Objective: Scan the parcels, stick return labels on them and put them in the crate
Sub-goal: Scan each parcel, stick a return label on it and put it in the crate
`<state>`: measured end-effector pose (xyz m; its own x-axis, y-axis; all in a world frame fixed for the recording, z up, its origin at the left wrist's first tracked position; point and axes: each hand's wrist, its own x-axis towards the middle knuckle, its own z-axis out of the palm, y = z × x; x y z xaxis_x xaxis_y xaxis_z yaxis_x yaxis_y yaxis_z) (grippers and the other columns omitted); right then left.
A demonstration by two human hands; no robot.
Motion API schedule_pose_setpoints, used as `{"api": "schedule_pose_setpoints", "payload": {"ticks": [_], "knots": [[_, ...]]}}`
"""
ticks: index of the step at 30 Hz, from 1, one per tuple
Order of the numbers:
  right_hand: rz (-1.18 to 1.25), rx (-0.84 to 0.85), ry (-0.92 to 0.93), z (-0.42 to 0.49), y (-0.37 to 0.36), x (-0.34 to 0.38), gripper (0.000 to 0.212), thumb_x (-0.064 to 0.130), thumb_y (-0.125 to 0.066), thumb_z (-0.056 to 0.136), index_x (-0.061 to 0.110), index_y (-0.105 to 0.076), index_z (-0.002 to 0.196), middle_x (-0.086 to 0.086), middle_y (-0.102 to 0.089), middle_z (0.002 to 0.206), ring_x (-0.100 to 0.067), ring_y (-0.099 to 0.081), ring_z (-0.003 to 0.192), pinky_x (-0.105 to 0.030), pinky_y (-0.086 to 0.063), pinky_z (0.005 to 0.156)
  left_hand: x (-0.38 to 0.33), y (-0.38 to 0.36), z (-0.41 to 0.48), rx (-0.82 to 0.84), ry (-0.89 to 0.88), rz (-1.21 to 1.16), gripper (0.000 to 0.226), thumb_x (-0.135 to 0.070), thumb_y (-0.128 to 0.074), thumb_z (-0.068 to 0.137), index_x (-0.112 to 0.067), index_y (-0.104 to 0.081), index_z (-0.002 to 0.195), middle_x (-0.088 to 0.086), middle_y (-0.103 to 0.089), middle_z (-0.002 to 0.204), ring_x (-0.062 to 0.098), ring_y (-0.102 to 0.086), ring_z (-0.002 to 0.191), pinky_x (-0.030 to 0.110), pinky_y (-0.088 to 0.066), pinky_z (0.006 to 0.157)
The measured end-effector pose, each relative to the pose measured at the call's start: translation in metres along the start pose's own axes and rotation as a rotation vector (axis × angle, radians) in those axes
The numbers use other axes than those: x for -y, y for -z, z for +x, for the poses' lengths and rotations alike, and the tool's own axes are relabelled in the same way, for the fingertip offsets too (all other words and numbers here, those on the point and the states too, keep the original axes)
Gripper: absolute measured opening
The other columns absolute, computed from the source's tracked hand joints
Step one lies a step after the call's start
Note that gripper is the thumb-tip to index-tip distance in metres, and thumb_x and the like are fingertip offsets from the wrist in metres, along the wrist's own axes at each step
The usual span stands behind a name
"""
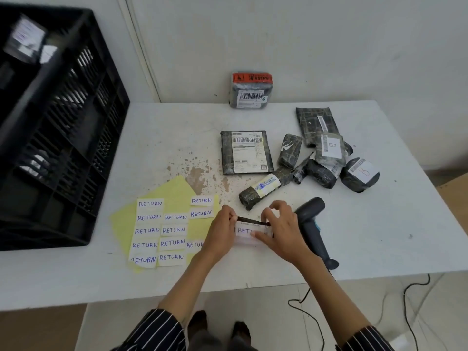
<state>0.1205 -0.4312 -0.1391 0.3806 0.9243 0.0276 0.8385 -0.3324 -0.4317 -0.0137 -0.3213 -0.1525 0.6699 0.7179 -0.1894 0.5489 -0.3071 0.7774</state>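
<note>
Far left, the black crate [63,117] is holding labelled parcels [25,38]. On the near worktop [354,236], the left hand [220,233] and right hand [282,233] are each pinching a small parcel [247,239] in a curled grip, the right thumb lying on its RETURN label [243,230].

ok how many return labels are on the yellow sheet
12 white handwritten RETURN labels on the yellow backing sheet: five in the left column, four in the middle, two top right, one part-covered by the left hand. Others may be hidden under it.
</note>
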Motion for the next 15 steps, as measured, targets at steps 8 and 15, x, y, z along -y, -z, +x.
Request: {"api": "schedule_pose_setpoints", "payload": {"ticks": [8,15], "knots": [[0.452,-0.017,-0.150,0.005,0.038,0.041,0.025,0.040,-0.062,0.086,0.017,-0.056,0.077,0.004,-0.054,0.075,-0.009,-0.047,0.066,-0.018,-0.035,0.057,-0.044,0.035,-0.024,-0.214,-0.034,-0.311,0.017,-0.025,-0.060,0.091,-0.014,-0.048,0.097,-0.007,-0.058,0.086,0.006,-0.057,0.079,0.014,-0.042,0.065],[0.676,-0.017,-0.057,0.020,0.077,0.091,0.021,0.017,-0.045,0.099,0.008,-0.055,0.083,0.005,-0.052,0.070,-0.003,-0.042,0.062,-0.016,-0.033,0.058,-0.069,0.106,-0.033,-0.497,0.046,-0.517,0.008,-0.024,-0.050,0.096,-0.016,-0.051,0.097,0.002,-0.063,0.090,0.015,-0.058,0.081,0.018,-0.045,0.060]]}}
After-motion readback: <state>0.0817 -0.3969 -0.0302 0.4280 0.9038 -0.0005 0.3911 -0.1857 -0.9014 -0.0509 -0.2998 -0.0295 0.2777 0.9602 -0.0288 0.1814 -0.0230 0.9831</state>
